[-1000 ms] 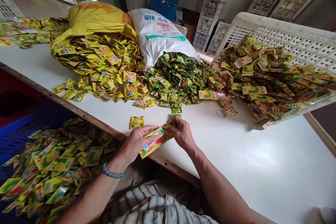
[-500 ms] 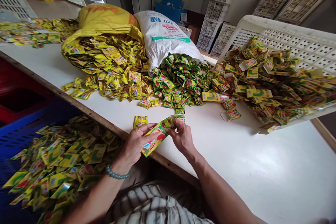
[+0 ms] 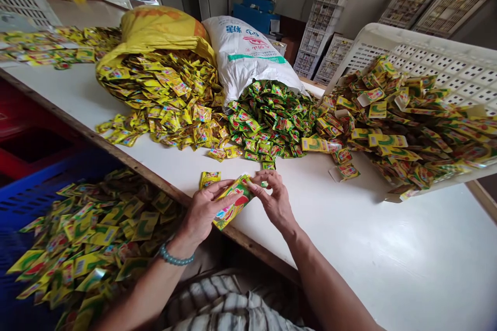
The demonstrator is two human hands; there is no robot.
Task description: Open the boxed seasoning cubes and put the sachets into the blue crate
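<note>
My left hand (image 3: 202, 212) is closed around a small flat yellow-and-green carton (image 3: 231, 209) with a red fruit picture, held tilted over the table's front edge. At its upper end, my right hand (image 3: 274, 199) rests its thumb against the carton's mouth, fingers stretched out and apart from the thumb. Under those fingers a green sachet (image 3: 264, 184) partly shows. A yellow sachet (image 3: 210, 179) lies just behind my left hand. Another green sachet (image 3: 268, 165) sits beyond my right fingertips, at the front of the green heap.
Yellow sachets spill from a yellow sack (image 3: 163, 26), green ones from a white sack (image 3: 248, 54). A tipped white crate (image 3: 442, 62) with filled cartons stands right. Below the table's left edge, a blue crate (image 3: 23, 191) holds flat cartons. Crates (image 3: 318, 20) are stacked behind.
The green sachet at the carton's mouth has gone inside, mostly out of sight. My right hand has loosened its pinch and spread its fingers. My left hand keeps the carton.
</note>
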